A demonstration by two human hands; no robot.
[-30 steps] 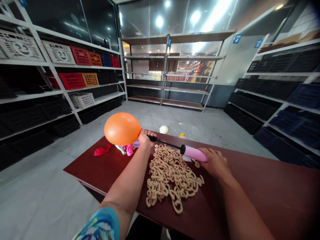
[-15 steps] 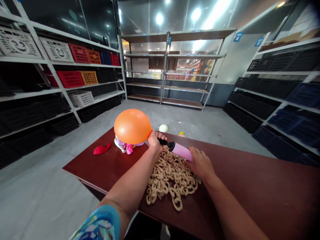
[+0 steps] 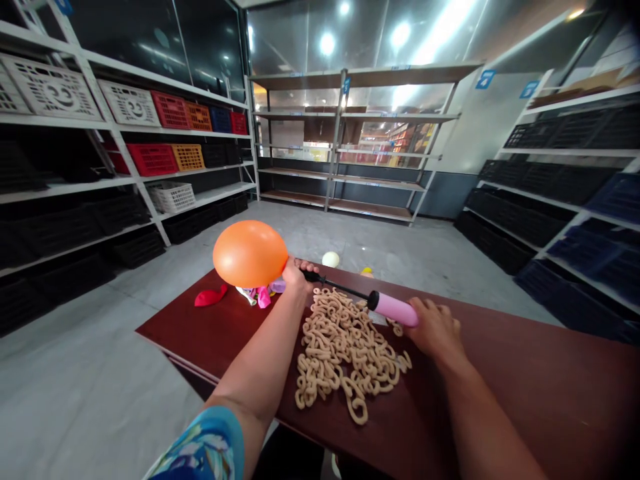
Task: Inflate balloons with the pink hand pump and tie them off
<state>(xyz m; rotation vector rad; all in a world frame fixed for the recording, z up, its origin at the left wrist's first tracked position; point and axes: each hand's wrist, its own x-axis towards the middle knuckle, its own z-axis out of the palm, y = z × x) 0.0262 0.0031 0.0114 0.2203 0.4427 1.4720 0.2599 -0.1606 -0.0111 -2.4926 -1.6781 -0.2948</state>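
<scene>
An inflated orange balloon [image 3: 250,253] sits at the black nozzle end of a pink hand pump [image 3: 395,309]. My left hand [image 3: 299,273] is closed around the balloon's neck and that black end. The pump's thin black rod is drawn out between the two hands. My right hand [image 3: 436,328] grips the far end of the pink barrel. Beneath the pump, a heap of beige ring-shaped pieces [image 3: 345,340] spreads over the dark red table [image 3: 525,373]. Below the orange balloon lie several uninflated balloons [image 3: 263,296], partly hidden by it. A flat red balloon [image 3: 210,296] rests apart, to their left.
Beyond the table's far edge, a pale round balloon [image 3: 331,259] and a small yellow thing [image 3: 367,272] show. Shelves with crates [image 3: 173,197] line the left side, and dark crates [image 3: 545,190] fill the right. A metal rack [image 3: 345,177] stands at the back.
My right hand has pulled the pink barrel to the right, exposing the black rod. The orange balloon and my left hand have shifted slightly left. The camera view has shifted a little.
</scene>
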